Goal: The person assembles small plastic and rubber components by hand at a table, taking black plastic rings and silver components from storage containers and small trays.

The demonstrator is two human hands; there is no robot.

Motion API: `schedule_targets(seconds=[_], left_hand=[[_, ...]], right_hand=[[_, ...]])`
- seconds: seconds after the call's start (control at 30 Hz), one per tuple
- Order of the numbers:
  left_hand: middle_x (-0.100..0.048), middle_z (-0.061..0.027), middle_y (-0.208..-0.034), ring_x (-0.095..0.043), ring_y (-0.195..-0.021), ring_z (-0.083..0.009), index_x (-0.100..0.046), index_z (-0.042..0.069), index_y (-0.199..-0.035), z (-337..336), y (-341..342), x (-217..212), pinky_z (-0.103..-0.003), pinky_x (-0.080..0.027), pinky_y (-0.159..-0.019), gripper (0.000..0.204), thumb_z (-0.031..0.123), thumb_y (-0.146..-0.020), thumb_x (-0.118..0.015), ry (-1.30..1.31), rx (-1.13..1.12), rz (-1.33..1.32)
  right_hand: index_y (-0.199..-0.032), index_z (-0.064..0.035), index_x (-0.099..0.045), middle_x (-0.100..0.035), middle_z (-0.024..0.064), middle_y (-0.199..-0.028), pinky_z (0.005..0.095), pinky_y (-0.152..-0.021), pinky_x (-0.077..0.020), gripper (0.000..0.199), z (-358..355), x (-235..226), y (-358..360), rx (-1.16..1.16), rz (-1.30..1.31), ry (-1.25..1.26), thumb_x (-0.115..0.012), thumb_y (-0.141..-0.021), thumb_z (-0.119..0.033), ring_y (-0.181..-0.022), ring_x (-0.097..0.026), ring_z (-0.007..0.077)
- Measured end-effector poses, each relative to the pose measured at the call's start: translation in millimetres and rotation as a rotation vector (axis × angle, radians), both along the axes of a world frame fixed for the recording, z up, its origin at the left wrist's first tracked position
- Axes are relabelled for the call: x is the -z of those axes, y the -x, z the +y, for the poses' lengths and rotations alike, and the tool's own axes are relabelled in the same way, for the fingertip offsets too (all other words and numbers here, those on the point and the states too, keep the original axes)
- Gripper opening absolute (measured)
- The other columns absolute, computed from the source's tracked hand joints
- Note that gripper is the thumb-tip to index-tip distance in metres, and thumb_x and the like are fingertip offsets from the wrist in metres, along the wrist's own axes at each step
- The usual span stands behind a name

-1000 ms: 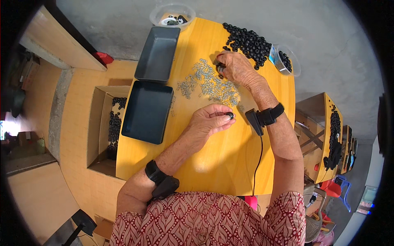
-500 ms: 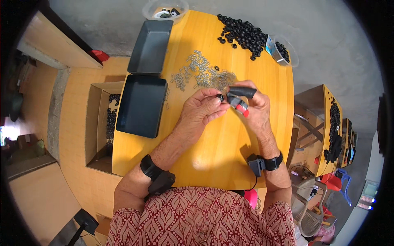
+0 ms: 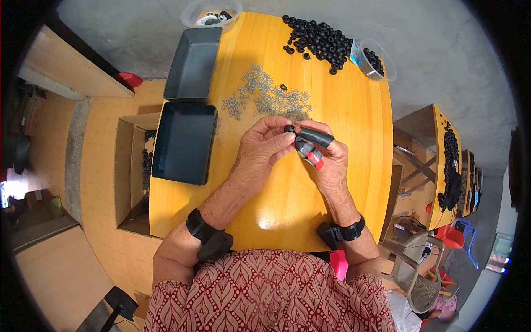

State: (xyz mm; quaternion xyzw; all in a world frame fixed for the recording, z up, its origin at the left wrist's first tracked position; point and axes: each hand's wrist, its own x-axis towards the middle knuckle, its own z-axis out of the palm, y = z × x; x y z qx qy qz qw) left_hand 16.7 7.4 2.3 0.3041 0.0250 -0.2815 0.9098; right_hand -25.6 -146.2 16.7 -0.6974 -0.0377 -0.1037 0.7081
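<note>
Thumb and forefinger of the left hand (image 3: 257,152) are closed on a small black bead (image 3: 289,128), held above the table (image 3: 268,213) between the two hands. The right hand (image 3: 333,169) meets it from the other side, its forefinger in a black sleeve (image 3: 316,136) and its thumb in a wrapping (image 3: 307,152) of grey, black and red; whether these fingertips grip anything cannot be told. The bead looks light, stiff and rather smooth, so it probably rolls easily and is best pinched across its rounded sides. Its underside and any hole are covered by the fingers.

Just beyond the hands lie silvery metal pieces (image 3: 271,98), too fine to make out singly, with a loose bead (image 3: 283,87) among them. Farther off are a heap of black beads (image 3: 326,41) and a clear tub (image 3: 388,65); to the left, two dark trays (image 3: 191,63) stand end to end. The contents of the cardboard box (image 3: 126,166) are partly hidden by the table edge.
</note>
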Motion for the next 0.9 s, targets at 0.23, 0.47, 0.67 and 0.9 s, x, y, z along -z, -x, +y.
schedule_targets(seconds=[0.23, 0.47, 0.67, 0.9], left_hand=[[-0.065, -0.0035, -0.102, -0.062, -0.093, -0.0102, -0.060, 0.007, -0.106, 0.2, 0.4, 0.8, -0.023, -0.054, -0.083, 0.024, -0.001, -0.085, -0.067, -0.003, 0.005, 0.003], [-0.065, -0.0036, -0.104, -0.061, -0.095, -0.0112, -0.060, 0.007, -0.105, 0.5, 2.0, 0.5, -0.024, -0.053, -0.086, 0.024, -0.001, -0.084, -0.068, 0.010, 0.012, -0.050], [-0.064, -0.0028, -0.103, -0.061, -0.096, -0.0107, -0.061, 0.007, -0.104, -0.4, 1.3, -1.6, -0.024, -0.053, -0.087, 0.024, -0.001, -0.083, -0.069, -0.013, 0.041, -0.065], [-0.064, -0.0038, -0.105, -0.063, -0.094, -0.0121, -0.062, 0.007, -0.110, 0.8, 3.3, -1.8, -0.027, -0.054, -0.086, 0.025, 0.003, -0.086, -0.068, 0.044, 0.110, -0.001]], right_hand=[[-0.100, -0.0044, -0.070, -0.065, 0.0086, -0.103, 0.0345, -0.082, -0.0488, 0.033, -2.4, -21.7, 2.8, 0.144, -0.268, 0.727, -0.077, -0.068, -0.001, -0.093, -0.059, 0.0264], [-0.098, -0.0045, -0.070, -0.066, 0.0090, -0.096, 0.0363, -0.077, -0.0494, 0.031, -8.5, -37.8, 5.3, 0.123, -0.282, 0.853, -0.077, -0.068, -0.002, -0.088, -0.059, 0.0278], [-0.095, -0.0041, -0.070, -0.066, 0.0085, -0.094, 0.0348, -0.076, -0.0494, 0.027, -11.7, -45.5, 4.9, 0.086, -0.203, 0.801, -0.077, -0.068, -0.002, -0.086, -0.059, 0.0267], [-0.093, -0.0058, -0.071, -0.066, 0.0080, -0.091, 0.0331, -0.075, -0.0495, 0.027, -19.1, -51.0, 2.2, 0.024, -0.212, 0.769, -0.078, -0.068, -0.003, -0.085, -0.059, 0.0244]])
